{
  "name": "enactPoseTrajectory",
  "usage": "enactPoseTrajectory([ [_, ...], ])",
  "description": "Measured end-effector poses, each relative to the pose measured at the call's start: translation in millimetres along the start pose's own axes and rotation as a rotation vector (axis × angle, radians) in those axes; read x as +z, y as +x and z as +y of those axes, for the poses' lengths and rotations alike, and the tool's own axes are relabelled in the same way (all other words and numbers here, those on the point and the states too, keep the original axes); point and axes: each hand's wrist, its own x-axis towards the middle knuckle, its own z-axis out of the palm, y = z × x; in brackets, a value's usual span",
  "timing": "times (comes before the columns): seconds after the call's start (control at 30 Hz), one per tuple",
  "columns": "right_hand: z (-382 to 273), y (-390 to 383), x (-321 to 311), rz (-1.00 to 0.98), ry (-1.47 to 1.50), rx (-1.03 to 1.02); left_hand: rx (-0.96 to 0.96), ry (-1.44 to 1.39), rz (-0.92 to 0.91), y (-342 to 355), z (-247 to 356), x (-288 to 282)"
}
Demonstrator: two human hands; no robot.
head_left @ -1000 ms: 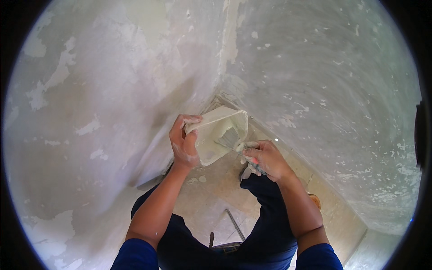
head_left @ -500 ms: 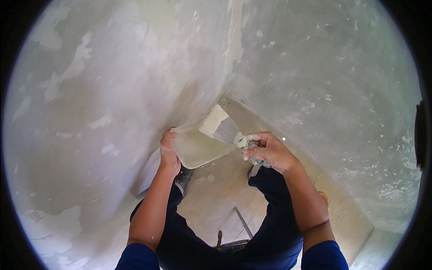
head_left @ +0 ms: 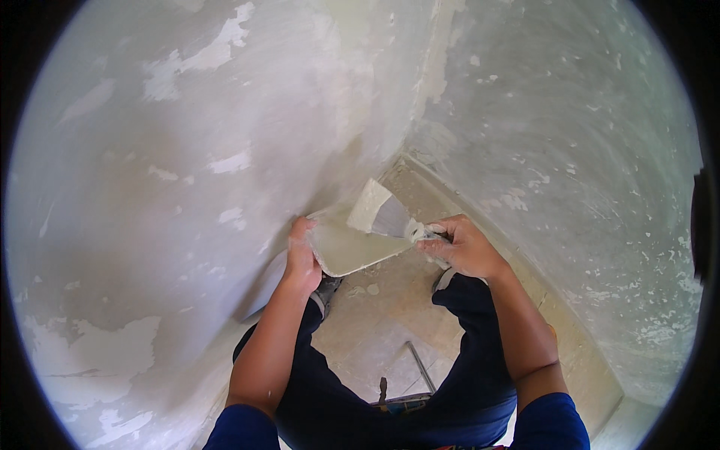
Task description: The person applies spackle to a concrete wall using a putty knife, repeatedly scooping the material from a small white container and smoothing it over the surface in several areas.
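Note:
My left hand (head_left: 303, 256) grips the left edge of a flat, rounded-corner plaster board (head_left: 345, 253), its face coated with a thin pale film. In my right hand (head_left: 466, 246) is a putty knife (head_left: 390, 217), held by its handle, which my fingers partly cover. The blade points up and to the left, over the board. A band of cream filler (head_left: 367, 204) lies along the blade's broad end. Whether the blade touches the board, I cannot tell.
Patchy plastered walls, one on the left (head_left: 187, 187) and one on the right (head_left: 555, 172), meet in a corner ahead. The tiled floor (head_left: 375, 315) carries pale smears. A thin metal rod (head_left: 420, 366) shows between my legs. A whitish rounded object (head_left: 262, 289) rests beside my left forearm.
My view has shifted, so the corner and both hands sit farther right in it. The putty knife has turned slightly; both hands keep their holds.

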Motion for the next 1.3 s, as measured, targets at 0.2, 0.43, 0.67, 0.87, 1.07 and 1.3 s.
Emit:
enactPoseTrajectory([
  [0.2, 14.3, 8.3, 8.8, -0.010, 0.486, 0.061, -0.045, -0.013, 0.004, 3.1, 1.2, 4.2],
  [0.43, 23.9, 24.0, 3.8, -0.096, 0.931, 0.109, -0.123, 0.068, -0.086, -8.1, 13.9, -9.5],
  [0.67, 56.8, 74.4, 20.6, 0.035, 1.080, -0.073, -0.131, 0.287, -0.058, -57.9, 46.3, -7.2],
  [0.87, 139.1, 145.5, 91.1, 0.332, 0.891, -0.088, -0.109, 0.173, -0.118, -57.5, 47.3, 15.7],
  [1.07, 181.7, 180.6, 163.6, 0.612, 0.743, -0.085, -0.173, 0.188, 0.000, -42.9, 29.6, 35.0],
  [1.3, 202.5, 219.2, 168.5, 0.679, 0.336, -0.280, -0.342, 0.158, -0.130, -16.1, 17.7, -14.5],
])
